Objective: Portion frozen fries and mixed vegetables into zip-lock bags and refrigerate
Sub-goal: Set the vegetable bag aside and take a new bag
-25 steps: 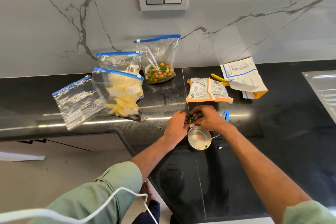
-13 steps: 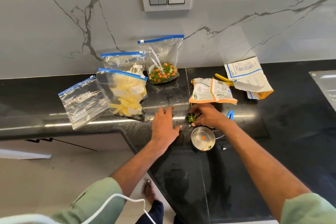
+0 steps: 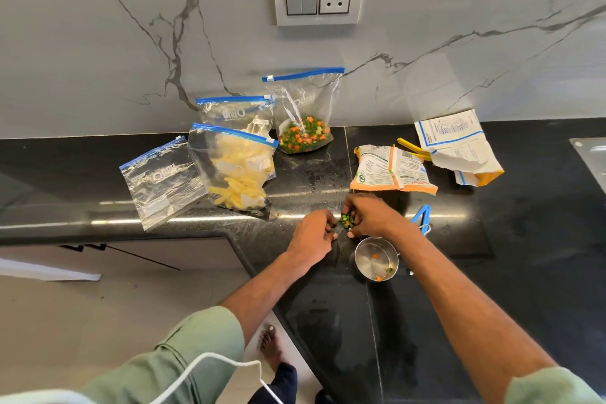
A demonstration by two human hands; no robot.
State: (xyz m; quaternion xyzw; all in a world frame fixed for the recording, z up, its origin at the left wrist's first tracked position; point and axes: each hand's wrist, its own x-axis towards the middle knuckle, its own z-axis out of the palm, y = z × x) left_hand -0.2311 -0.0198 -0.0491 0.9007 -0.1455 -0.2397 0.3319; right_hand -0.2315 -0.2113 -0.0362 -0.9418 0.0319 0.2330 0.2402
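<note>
Green-and-orange spilled vegetables (image 3: 346, 221) sat on the counter (image 3: 328, 180) at 11 o'clock from the steel cup (image 3: 376, 259), the right hand (image 3: 373, 216) cupping them in its grip. The left hand (image 3: 313, 234) had swung back, curled, and I cannot tell what its grip held; likely regathering.

Both forearms reach forward; left hand (image 3: 314, 233) and right hand (image 3: 372, 216) meet, curled fingers cupping vegetables (image 3: 346, 222) between them

The left hand (image 3: 313, 234), flat on the counter (image 3: 492, 272) half a second ago, has drawn back, fingers curled, against the loose vegetables (image 3: 347, 221) beside the right hand (image 3: 370, 216).
</note>
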